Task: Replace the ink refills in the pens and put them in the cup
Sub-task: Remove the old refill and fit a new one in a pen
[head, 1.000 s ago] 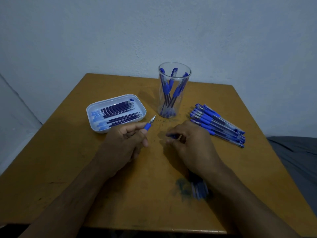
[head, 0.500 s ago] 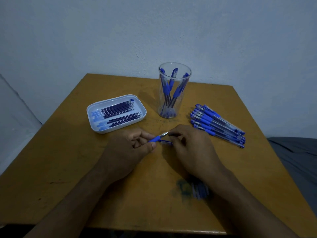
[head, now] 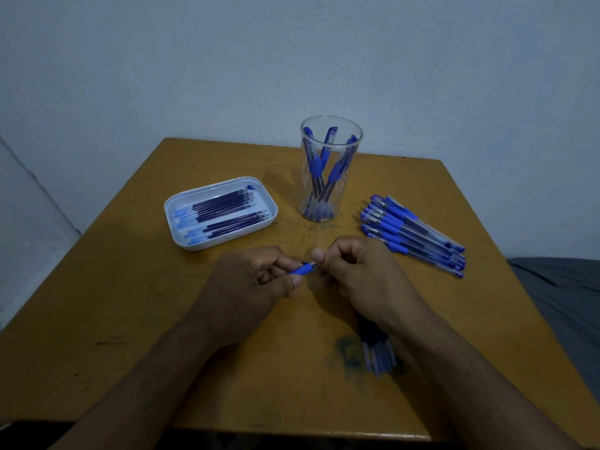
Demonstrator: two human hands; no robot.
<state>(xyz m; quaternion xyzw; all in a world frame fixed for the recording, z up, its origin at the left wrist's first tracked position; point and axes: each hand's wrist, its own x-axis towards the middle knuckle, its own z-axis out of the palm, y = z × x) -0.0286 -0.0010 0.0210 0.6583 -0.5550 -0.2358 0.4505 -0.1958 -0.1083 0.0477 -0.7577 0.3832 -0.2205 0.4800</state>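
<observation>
Nearest the camera, a few loose refills (head: 378,354) lie blurred on the table (head: 130,319), partly under the right forearm; they look like spent ones, though that is a guess. Just beyond, both hands meet over the table's middle on 1 pen (head: 303,269). The left hand (head: 250,287) has its fingers and thumb curled round the blue rubber grip, the barrel hidden in the palm. The right hand (head: 354,274) has its fingers curled and pinches the tip end, thumb pressed right at the metal nose; whether it holds a cap or the nose cone cannot be told. The pen should be light and stiff, a thin plastic barrel that could crack if bent, so twisting along its axis is safer than levering. The rubber grip is the sure place to hold; the small tip piece is smooth and may slip, so a firm fingertip pinch suits it. Farther off, the tray (head: 181,235) at left holds 2 rows of fresh refills, slender and likely to flex, best taken mid-length. At right lies the pen pile (head: 412,233). Farthest, the clear cup (head: 331,125) stands upright with several pens inside; it seems light and could tip if a pen is dropped in hard.
</observation>
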